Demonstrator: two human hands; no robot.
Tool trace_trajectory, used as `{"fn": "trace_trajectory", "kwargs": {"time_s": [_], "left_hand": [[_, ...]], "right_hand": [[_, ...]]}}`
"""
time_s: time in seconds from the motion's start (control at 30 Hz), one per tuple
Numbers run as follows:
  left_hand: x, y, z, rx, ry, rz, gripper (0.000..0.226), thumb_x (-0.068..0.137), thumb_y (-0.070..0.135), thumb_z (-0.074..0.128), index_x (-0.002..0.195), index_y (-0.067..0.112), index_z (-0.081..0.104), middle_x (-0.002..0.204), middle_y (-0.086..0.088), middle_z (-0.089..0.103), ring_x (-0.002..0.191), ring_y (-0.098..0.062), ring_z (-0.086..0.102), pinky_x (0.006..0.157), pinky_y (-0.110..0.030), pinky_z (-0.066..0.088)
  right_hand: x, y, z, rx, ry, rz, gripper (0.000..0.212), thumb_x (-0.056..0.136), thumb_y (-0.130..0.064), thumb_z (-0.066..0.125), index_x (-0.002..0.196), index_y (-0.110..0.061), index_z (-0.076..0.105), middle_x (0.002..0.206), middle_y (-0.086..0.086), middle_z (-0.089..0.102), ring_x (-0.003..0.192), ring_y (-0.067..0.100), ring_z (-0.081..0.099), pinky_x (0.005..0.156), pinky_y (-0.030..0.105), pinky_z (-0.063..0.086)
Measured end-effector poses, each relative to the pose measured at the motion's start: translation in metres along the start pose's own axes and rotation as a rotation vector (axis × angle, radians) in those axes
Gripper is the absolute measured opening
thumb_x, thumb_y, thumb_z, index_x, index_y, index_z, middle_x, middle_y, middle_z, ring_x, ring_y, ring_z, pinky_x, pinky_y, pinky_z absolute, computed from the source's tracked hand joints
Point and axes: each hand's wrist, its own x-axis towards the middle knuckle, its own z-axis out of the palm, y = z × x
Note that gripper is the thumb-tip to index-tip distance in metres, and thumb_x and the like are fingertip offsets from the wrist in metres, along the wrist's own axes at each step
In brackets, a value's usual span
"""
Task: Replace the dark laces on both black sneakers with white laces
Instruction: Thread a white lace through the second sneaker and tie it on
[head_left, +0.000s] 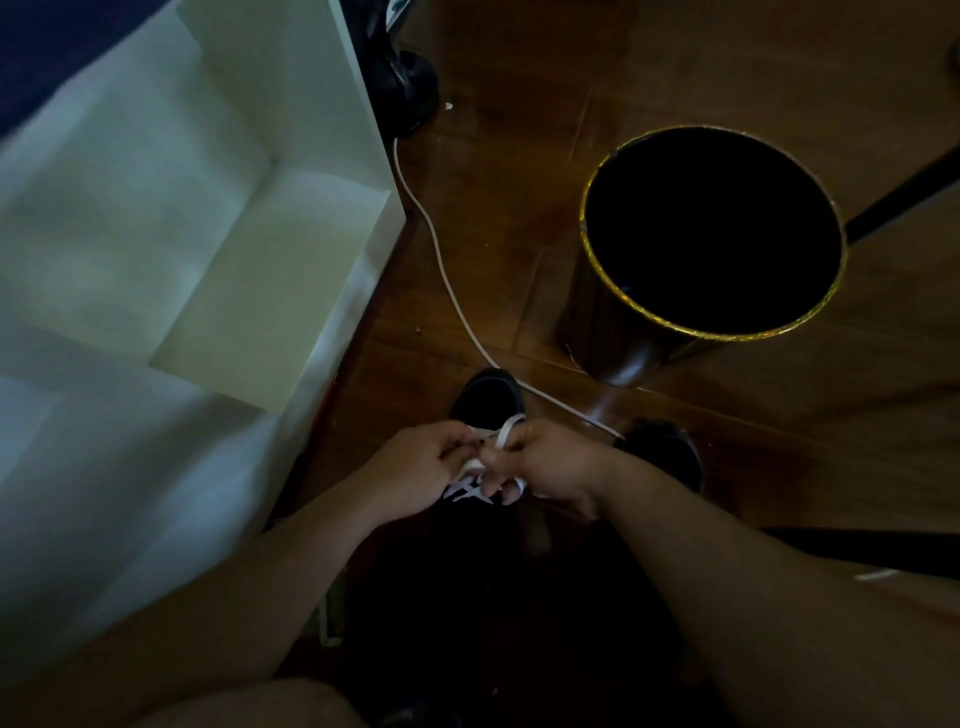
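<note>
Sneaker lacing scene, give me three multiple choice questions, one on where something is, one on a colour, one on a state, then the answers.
1. Where is the black bin relative to the sneaker being laced?
A. ahead and right
B. left
C. on it

2. What colour is the lace in the hands?
A. red
B. white
C. green

3. The left hand and right hand are:
A. flat on floor
B. pinching the lace
C. gripping the bin

Answers: A, the bin stands beyond, rightward; B, pale strands cross the black shoe; B, fingers curl round the lace.
</note>
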Motion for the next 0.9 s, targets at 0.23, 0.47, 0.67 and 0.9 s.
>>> {"fn": "trace_trajectory", "kwargs": {"time_s": [0.23,0.47,0.67,0.9], "left_hand": [[-0.002,-0.003,0.006,0.206,-0.115,-0.035,0.025,0.11,0.04,0.049,0.12,0.031,0.071,0.102,0.007,0.07,0.083,-0.009,0.064,0.068,-0.027,0.046],[0.011,-0.01,0.019,-0.525,-0.231,-0.292,0.025,0.112,0.032,0.05,0.105,0.019,0.07,0.078,0.002,0.054,0.067,-0.01,0.044,0.061,-0.026,0.034],[0.012,-0.004,0.0,-0.864,0.154,-0.349,0.023,0.104,0.031,0.063,0.092,0.015,0.074,0.09,-0.004,0.071,0.082,-0.017,0.059,0.081,-0.035,0.042],[0.012,-0.037,-0.017,-1.816,0.507,-0.436,0.039,0.111,0.04,0.048,0.076,0.024,0.055,0.066,0.0,0.062,0.07,-0.015,0.065,0.075,-0.037,0.057]], "right_hand": [[-0.003,0.008,-0.001,-0.837,0.338,-0.188,0.009,0.084,-0.021,0.077,0.081,-0.028,0.073,0.086,-0.008,0.07,0.09,0.013,0.067,0.072,0.023,0.045],[-0.001,0.017,0.02,-0.673,0.609,-0.328,0.006,0.086,-0.024,0.071,0.088,-0.029,0.069,0.09,-0.007,0.07,0.085,0.016,0.065,0.07,0.034,0.056],[0.008,0.016,0.014,0.025,0.425,-0.082,0.014,0.096,-0.03,0.072,0.088,-0.021,0.08,0.091,0.006,0.077,0.086,0.022,0.073,0.077,0.042,0.062],[0.003,0.03,0.0,0.155,0.571,0.102,0.057,0.107,-0.056,0.037,0.084,-0.015,0.07,0.081,0.009,0.069,0.072,0.025,0.063,0.07,0.034,0.05]]}}
